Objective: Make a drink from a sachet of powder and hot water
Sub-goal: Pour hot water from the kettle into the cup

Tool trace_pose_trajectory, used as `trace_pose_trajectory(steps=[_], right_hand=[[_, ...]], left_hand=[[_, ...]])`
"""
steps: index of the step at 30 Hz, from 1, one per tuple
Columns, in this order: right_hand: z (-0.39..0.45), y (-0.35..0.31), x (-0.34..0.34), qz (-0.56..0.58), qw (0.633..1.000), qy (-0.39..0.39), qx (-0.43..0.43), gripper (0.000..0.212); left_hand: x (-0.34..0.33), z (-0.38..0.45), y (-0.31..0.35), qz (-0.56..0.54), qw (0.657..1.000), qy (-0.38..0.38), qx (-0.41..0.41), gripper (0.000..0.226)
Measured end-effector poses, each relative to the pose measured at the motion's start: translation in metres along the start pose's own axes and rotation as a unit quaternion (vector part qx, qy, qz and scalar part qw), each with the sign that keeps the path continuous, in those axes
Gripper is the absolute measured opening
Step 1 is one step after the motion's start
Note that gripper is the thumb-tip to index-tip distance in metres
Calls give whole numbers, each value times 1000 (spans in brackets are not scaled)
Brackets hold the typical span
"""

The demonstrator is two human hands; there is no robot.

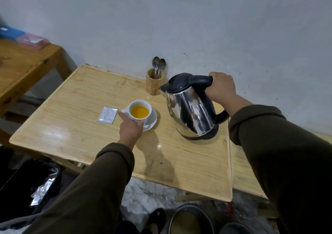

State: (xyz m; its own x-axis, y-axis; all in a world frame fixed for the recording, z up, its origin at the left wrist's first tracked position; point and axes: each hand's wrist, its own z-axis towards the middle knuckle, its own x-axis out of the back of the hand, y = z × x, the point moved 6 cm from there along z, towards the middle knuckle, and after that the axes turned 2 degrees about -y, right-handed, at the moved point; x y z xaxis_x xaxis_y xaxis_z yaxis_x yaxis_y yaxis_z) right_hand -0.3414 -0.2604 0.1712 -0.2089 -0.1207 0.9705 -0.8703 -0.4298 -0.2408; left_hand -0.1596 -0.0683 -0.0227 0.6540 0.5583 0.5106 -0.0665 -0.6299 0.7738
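Right grip (221, 88) is wrapped tight around the black handle of the steel kettle (190, 108), which is tilted with its spout toward the left and its base edge close to the bench (71, 131); whether the base touches the wood I cannot tell. Left grip (130, 127) rests against the near side of the white cup (140, 110) and its saucer (152, 120), forefinger stretched along the cup's left side, fingers loosely curved rather than pinching. Orange-yellow liquid fills the cup. Just left of the saucer lies a silvery sachet (107, 115), flat on the wood. Behind, near the wall, a wooden holder (154, 84) carries spoons (158, 65).
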Motion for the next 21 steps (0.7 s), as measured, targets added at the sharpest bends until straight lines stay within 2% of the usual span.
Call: trace_pose_trajectory(steps=[3, 7, 11, 13, 16, 21], right_hand=[[-7, 21, 0, 54, 997, 27, -39, 16], [-22, 49, -9, 129, 984, 73, -102, 24], [-41, 76, -16, 187, 958, 116, -181, 24], [-49, 89, -18, 221, 941, 134, -220, 25], [-60, 104, -25, 265, 912, 162, -267, 25], [-70, 120, -31, 304, 879, 197, -310, 27]], left_hand=[[-7, -6, 1, 16, 1000, 11, -5, 80], [-22, -4, -8, 37, 999, 0, -2, 87], [-32, -4, -13, 102, 994, -9, 22, 54], [-36, -3, -15, 180, 983, -19, 13, 46], [-44, -2, -15, 299, 954, -33, -20, 50], [-52, 0, -15, 346, 937, -45, -20, 50]])
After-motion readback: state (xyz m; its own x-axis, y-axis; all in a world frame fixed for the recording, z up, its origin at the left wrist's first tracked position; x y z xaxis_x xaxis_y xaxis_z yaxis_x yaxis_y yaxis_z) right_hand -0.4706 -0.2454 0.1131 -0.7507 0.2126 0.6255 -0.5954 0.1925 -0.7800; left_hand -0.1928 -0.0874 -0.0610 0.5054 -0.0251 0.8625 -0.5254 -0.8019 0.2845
